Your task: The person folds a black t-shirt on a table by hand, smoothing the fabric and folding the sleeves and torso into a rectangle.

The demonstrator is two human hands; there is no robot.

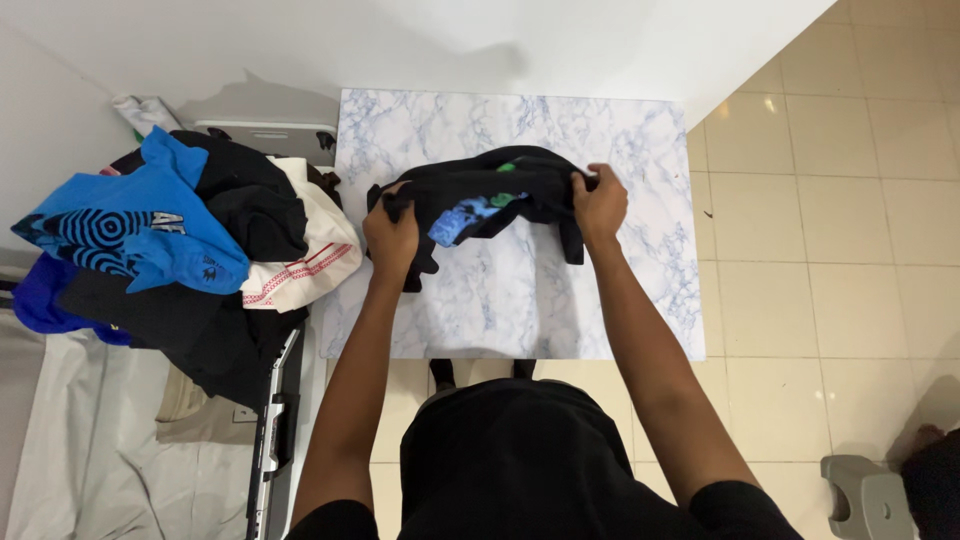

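Black shirt (500,195), bunched and creased with a patch of blue and green print showing in its folds, hangs between my two hands over the far half of the marble-patterned worktop (520,300). Going from the left: a heap of clothes (190,250) sits beside the worktop, off its left edge. On top of the heap lies a bright blue shirt (140,225) with dark rings printed on it, with black garments under and behind it, and a cream cloth (310,260) with red stripes spilling toward the worktop's edge. A darker blue piece (40,300) pokes out at the heap's lower left, above a grey sheet (90,450) spread on the floor.

Next comes my left hand (390,240). Its fingers are curled tight around the left end of the black shirt, pinching a fold of it, and some of the cloth dangles below my fist. The middle of the shirt sags slightly between my hands and seems to rest on the worktop. My right hand (600,205) grips the shirt's right end, fingers closed over the top edge, with a strip of fabric hanging down beside my wrist.

Right of the worktop the floor is pale glossy tile (820,250), and a grey stool (865,495) stands in the near right corner.
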